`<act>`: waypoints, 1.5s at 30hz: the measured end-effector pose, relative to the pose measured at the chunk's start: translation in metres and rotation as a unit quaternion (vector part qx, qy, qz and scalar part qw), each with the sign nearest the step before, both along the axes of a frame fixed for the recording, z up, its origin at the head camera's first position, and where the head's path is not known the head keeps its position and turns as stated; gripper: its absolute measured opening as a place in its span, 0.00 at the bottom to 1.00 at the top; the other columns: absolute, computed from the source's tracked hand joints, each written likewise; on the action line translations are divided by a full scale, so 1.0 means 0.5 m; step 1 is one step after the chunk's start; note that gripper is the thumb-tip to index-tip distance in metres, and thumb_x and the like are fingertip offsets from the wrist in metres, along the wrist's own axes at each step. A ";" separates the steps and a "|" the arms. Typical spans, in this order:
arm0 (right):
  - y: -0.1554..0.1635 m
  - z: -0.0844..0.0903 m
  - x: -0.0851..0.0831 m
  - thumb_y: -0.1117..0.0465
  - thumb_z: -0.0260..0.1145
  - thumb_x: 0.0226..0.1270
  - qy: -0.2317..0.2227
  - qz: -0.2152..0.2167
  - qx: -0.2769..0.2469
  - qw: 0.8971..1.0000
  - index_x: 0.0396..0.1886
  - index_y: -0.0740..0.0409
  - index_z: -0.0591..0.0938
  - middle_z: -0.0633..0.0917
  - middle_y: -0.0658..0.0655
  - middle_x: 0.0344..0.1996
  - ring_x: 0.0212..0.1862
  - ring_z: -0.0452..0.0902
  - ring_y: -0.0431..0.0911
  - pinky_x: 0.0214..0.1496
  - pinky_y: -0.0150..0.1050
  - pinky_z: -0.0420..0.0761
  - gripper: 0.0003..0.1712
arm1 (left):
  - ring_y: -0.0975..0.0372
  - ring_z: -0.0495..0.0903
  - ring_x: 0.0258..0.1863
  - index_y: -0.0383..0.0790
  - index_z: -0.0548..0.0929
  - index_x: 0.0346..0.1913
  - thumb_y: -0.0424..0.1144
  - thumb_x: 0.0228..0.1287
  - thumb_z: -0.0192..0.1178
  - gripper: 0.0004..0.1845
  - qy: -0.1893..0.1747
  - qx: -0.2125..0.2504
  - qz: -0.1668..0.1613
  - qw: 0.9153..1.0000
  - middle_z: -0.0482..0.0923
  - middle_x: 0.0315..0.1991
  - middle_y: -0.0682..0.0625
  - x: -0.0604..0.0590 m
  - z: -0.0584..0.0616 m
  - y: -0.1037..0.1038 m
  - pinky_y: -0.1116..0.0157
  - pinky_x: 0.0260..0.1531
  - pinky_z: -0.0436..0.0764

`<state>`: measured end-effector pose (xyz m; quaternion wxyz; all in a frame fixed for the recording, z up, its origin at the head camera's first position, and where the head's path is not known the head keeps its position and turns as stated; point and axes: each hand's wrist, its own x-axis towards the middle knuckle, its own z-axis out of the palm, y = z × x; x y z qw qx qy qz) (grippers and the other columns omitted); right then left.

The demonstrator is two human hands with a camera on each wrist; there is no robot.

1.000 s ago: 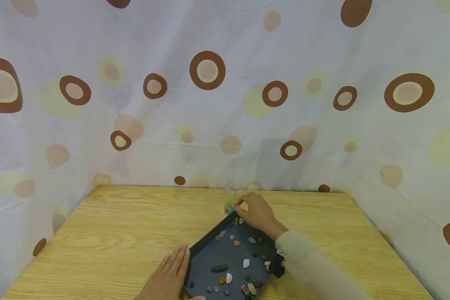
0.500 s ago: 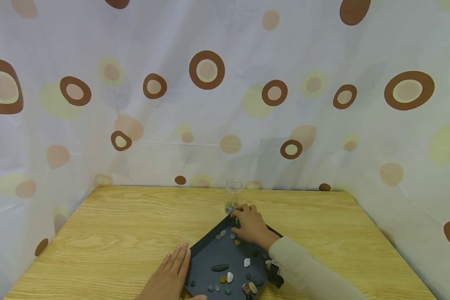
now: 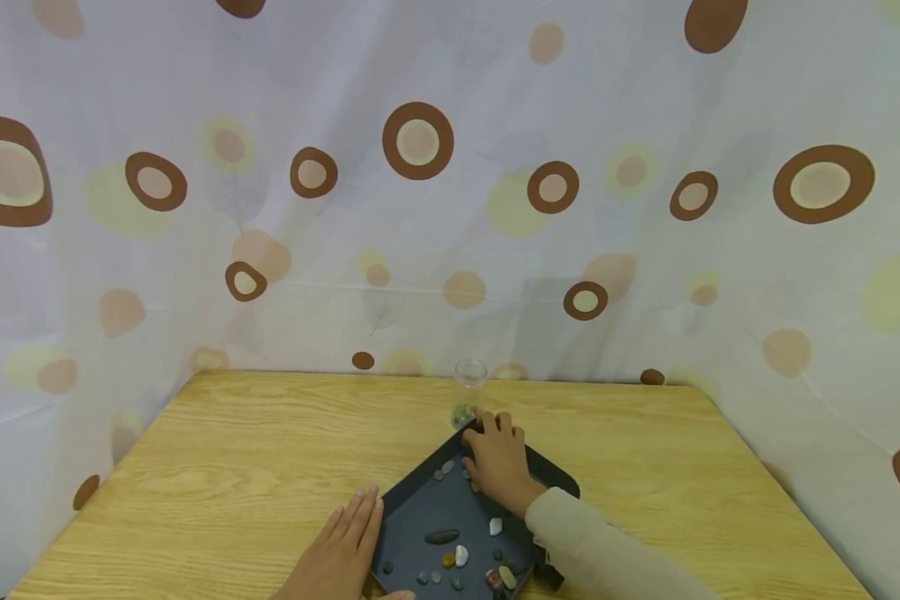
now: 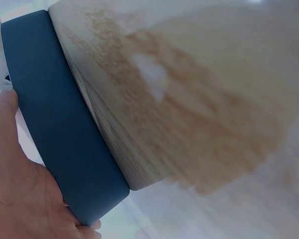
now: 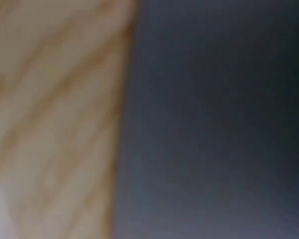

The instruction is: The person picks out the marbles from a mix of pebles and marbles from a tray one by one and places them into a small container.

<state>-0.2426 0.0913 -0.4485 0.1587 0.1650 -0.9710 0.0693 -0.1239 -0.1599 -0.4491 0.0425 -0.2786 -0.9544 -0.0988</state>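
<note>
- Spotted curtains [image 3: 420, 208] walled a wooden table [image 3: 232, 467].
- Nearest, the left hand [image 3: 341, 558] lay flat, fingers straight, against the dark tray's [image 3: 420, 508] left rim; only the left wrist view showed the thumb touching that rim.
- Farther on, the right hand [image 3: 495, 458] rested knuckles-up over the tray's far corner; its grip could not be made out.
- One glass jar [image 3: 469, 385] stood beyond, holding small stones.

On the counter [image 3: 232, 467] before us sits the tray [image 3: 412, 508], turned cornerwise, with stones [image 3: 457, 554] scattered in it, most toward its near end. Just behind its far corner stands a glass jar [image 3: 469, 375]. Our left hand [image 3: 341, 554] lies against the tray's left edge; our right hand [image 3: 495, 458] rests in its far corner.
</note>
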 end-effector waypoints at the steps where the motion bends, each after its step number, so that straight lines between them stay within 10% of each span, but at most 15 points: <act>1: -0.001 -0.002 0.000 0.54 0.74 0.55 0.004 -0.005 0.005 1.000 0.34 0.48 0.84 0.76 0.61 0.51 0.53 0.66 0.58 0.46 0.56 0.72 0.09 | 0.46 0.60 0.70 0.31 0.65 0.70 0.78 0.56 0.42 0.55 -0.003 0.000 0.001 1.000 0.57 0.72 0.37 0.000 0.001 0.000 0.52 0.68 0.63; 45: -0.005 -0.012 0.001 0.51 0.73 0.57 0.003 -0.022 -0.015 1.000 0.31 0.46 0.85 0.76 0.60 0.54 0.58 0.65 0.60 0.53 0.58 0.70 0.07 | 0.46 0.59 0.70 0.30 0.65 0.69 0.78 0.56 0.44 0.56 -0.015 0.010 0.006 1.000 0.57 0.72 0.37 0.000 -0.001 0.001 0.52 0.68 0.62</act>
